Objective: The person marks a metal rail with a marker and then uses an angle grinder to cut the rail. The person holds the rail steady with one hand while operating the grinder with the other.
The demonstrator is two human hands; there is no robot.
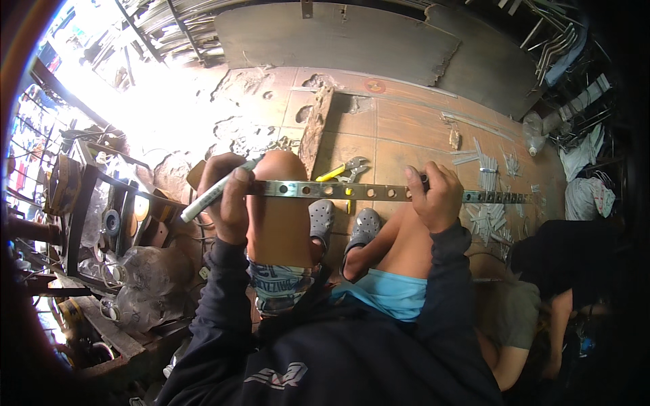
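A long flat metal strip with a row of round holes lies level across my knees, reaching far to the right. My left hand is closed around its left end. The same hand also grips a pale marker pen, slanted down to the left. Farther right, my right hand pinches the strip between thumb and fingers. Something small and dark shows at its fingertips, too small to name. Beyond the strip, yellow-handled pliers lie on the tiled floor.
A rough wooden plank lies on the floor ahead. Thin metal pieces are heaped at right. Large sheets lean at the back. Plastic bottles and a cluttered rack stand at left. Another person is close at lower right.
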